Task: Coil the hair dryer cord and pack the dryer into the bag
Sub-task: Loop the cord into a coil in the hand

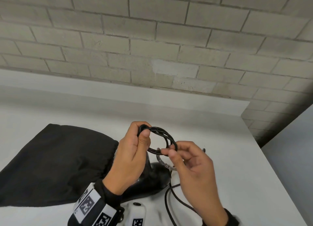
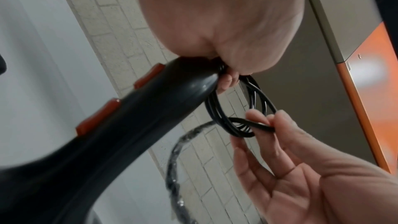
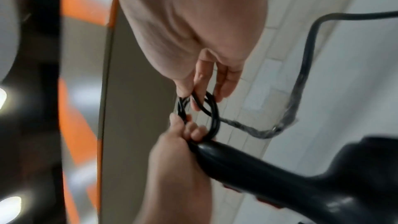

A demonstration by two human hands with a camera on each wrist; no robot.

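The table (image 1: 211, 124) was white and stood against a brick wall (image 1: 152, 39); on its left part lay the black bag (image 1: 55, 161), flat, its mouth end turned toward the dryer (image 1: 152, 176). The dryer was black with red switches on the handle, and it hung below the left hand (image 1: 133, 151), just beside the bag and close above the table; contact with the surface could not be confirmed. The left hand was closed around the end of the handle together with the gathered loops of the cord (image 1: 162, 141), thumb pressed over them. The right hand (image 1: 189, 164) pinched the near side of the loops between thumb and forefinger, the other fingers loosely spread. The step in hand was judged to be coiling: several small turns were formed, yet a length of cord, part of it sleeved in clear wrap, ran down to the table and off the near edge. The next move would call for drawing that slack up with the right hand, laying further turns into the left-hand grip without loosening the existing ones, and only then opening the bag.
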